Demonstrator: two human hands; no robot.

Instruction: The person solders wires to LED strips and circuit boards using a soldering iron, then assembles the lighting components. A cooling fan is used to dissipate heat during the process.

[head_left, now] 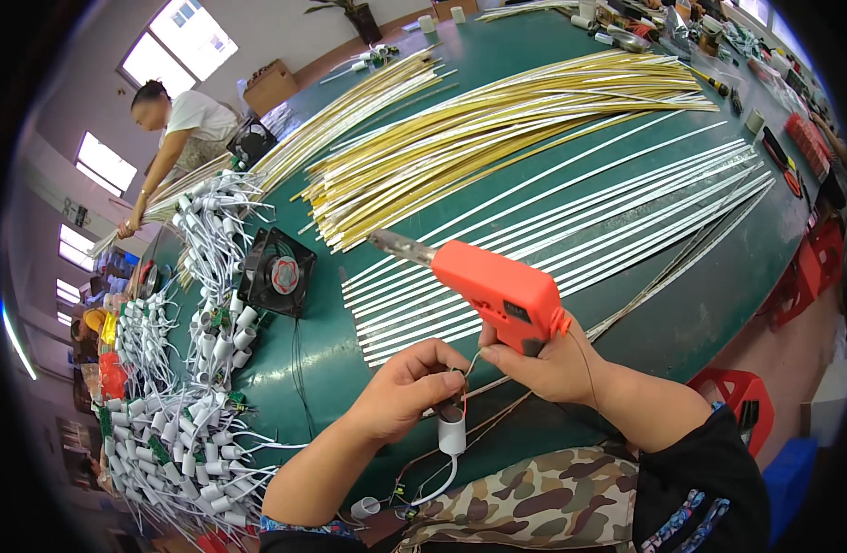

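My right hand [557, 369] is wrapped round a red-orange gun-shaped tool with a metal barrel [497, 286], which looks like a soldering gun. The barrel points up and left over the table. My left hand [400, 392] pinches a small part by its fingertips, seemingly a little circuit board, mostly hidden by the fingers. Just below it hangs a white cylindrical housing [452, 434] with a white cable [442, 484] curving from its bottom. A thin pale wire [474, 361] runs between my two hands, close to my right thumb.
White-and-yellow strips [497, 129] lie across the green table [322, 387], with separate white strips [571, 240] nearer me. A black fan [278, 274] stands left beside piled white housings [183, 452]. Another person [188, 124] handles strips at far left. Red stools [741, 396] stand at right.
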